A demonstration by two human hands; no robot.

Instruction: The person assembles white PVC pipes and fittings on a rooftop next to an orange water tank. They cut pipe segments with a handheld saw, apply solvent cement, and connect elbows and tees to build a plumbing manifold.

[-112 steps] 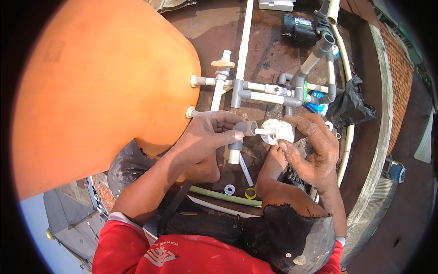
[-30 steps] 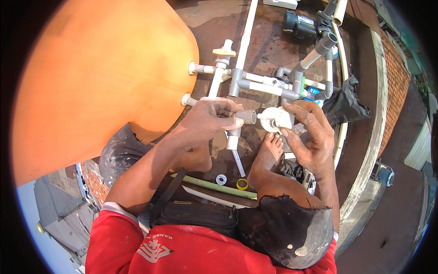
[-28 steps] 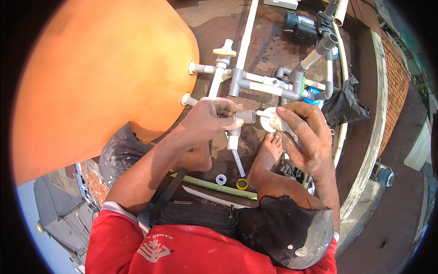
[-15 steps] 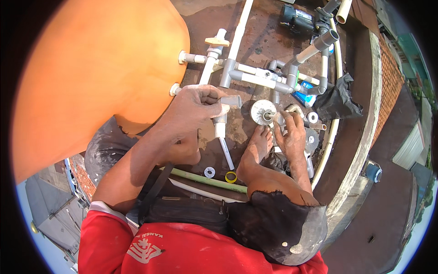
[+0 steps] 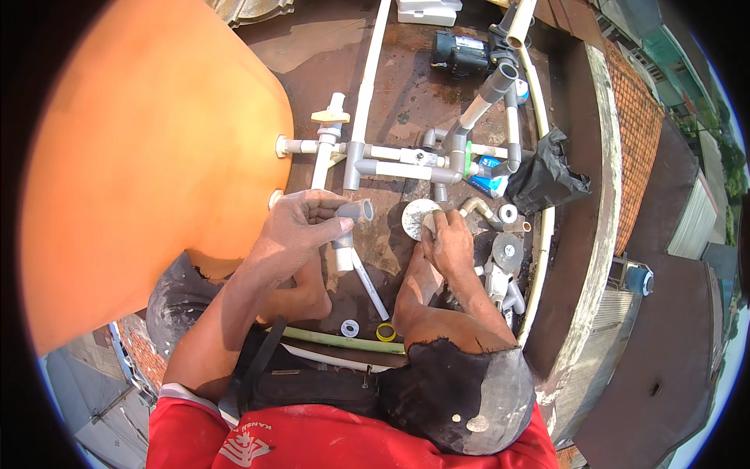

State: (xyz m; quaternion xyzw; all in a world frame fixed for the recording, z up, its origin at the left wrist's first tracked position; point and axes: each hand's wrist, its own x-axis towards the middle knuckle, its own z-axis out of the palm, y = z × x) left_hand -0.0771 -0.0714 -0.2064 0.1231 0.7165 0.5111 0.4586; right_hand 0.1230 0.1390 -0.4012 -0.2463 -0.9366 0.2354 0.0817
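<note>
My left hand (image 5: 301,227) is closed around a grey plastic pipe fitting (image 5: 361,210). One open end of the fitting faces right, and a short white stub points down below my fingers. My right hand (image 5: 453,246) is lowered over a round whitish disc (image 5: 419,218) near my right foot. Its fingers are pinched together at the edge of the disc. Whatever they hold is mostly covered by the fingers and too small to name.
An orange tank (image 5: 164,172) fills the left. Ahead runs joined white and grey pipework (image 5: 398,169) with a valve, near a black pump motor (image 5: 461,53). A black plastic bag (image 5: 547,176), an angle grinder (image 5: 500,277) and tape rolls (image 5: 350,328) lie around me. A low wall (image 5: 598,219) stands right.
My right hand has moved to the left, onto the disc, and its fingers have drawn together there. My left hand keeps its hold on the pipe fitting. The whole view has shifted.
</note>
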